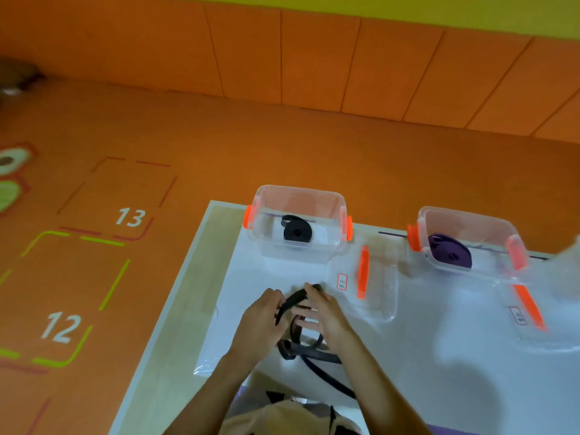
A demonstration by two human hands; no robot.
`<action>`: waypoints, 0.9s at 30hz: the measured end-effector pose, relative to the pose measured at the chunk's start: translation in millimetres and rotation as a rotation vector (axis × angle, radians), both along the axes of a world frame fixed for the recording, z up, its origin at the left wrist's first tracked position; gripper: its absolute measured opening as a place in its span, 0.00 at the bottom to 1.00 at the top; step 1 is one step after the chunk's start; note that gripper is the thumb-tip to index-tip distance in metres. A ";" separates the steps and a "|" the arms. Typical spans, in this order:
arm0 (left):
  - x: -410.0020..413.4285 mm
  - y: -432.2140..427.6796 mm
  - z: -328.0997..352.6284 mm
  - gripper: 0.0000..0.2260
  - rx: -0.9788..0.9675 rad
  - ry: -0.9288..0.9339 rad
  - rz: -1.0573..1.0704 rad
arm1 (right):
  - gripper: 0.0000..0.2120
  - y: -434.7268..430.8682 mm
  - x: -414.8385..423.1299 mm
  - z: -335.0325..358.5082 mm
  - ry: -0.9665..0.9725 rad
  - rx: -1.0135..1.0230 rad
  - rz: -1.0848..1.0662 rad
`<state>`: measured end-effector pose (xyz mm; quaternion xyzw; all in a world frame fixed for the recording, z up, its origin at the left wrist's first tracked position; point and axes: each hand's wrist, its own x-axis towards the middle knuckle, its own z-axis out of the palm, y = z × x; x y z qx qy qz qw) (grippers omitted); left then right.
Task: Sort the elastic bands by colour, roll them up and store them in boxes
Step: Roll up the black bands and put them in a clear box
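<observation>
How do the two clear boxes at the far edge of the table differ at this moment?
The left box holds a rolled black band; the right box holds a rolled purple band. The left box sits near the table's far left corner; the right box stands further right along that edge. Both are clear, open, with orange latches, and the left lid and right lid lie on the table nearby.

One wide-angle view, worn on the head, looks forward and steeply down from just above and behind the grip, where the left hand (263, 318) and right hand (328, 312) hold a black band (293, 301) close under the lens. Beyond the grip it takes in the table (188, 309), the left box (298, 192), the right box (464, 215), the orange floor (282, 152) and the wall (314, 58), all tilted and bowed.
</observation>
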<state>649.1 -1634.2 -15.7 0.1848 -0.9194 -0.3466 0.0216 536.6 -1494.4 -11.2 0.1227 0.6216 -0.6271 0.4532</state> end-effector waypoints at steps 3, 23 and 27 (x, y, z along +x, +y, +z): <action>-2.5 9.2 6.8 0.07 -0.050 0.031 -0.076 | 0.15 -13.7 -12.7 14.0 0.038 -0.063 -0.194; -76.8 2.1 68.8 0.04 0.657 0.174 0.309 | 0.17 1.1 1.9 26.0 1.269 0.509 0.327; -67.6 9.3 61.3 0.06 0.731 0.195 0.387 | 0.22 15.9 6.7 30.3 1.062 0.292 0.333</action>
